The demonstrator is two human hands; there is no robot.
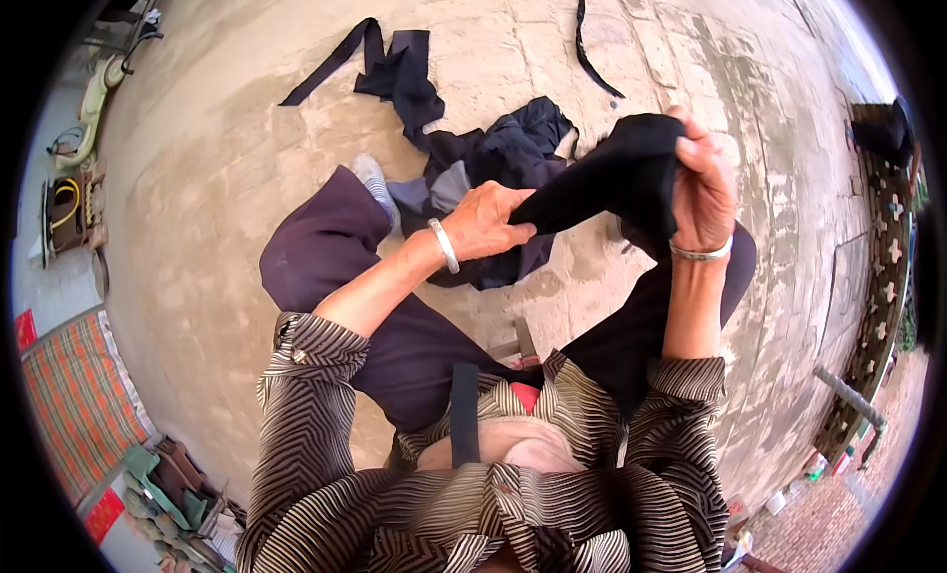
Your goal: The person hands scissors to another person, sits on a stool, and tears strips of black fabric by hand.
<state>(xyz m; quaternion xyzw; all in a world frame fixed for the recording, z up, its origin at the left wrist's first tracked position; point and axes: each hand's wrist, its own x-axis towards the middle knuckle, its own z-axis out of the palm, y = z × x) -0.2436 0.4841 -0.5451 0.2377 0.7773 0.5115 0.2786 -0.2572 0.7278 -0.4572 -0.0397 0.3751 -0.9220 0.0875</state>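
The black cloth is held up in front of the knees, stretched between the two hands, above the paved ground and just to the right of a dark heap of fabric. The left hand has its fingers closed on the narrow, lower end, thumb and fingertips pinched together, which probably anchors that end; the right hand grips the broader, upper end, fingers at the top edge and thumb pressed on the near side — a hold that seems meant to keep the piece spread and under light tension. The right sits higher than the left, so the cloth slopes and its wide face turns toward the wearer, likely making it easier to see. The parted knees in dark trousers leave a gap where the heap lies, within easy reach, it seems. Beyond it, a long folded band trails back into the heap, while a thin dark strip lies apart to the right, perhaps an offcut. Another dark strip rests on the lap, close to the body, where it would be handy.
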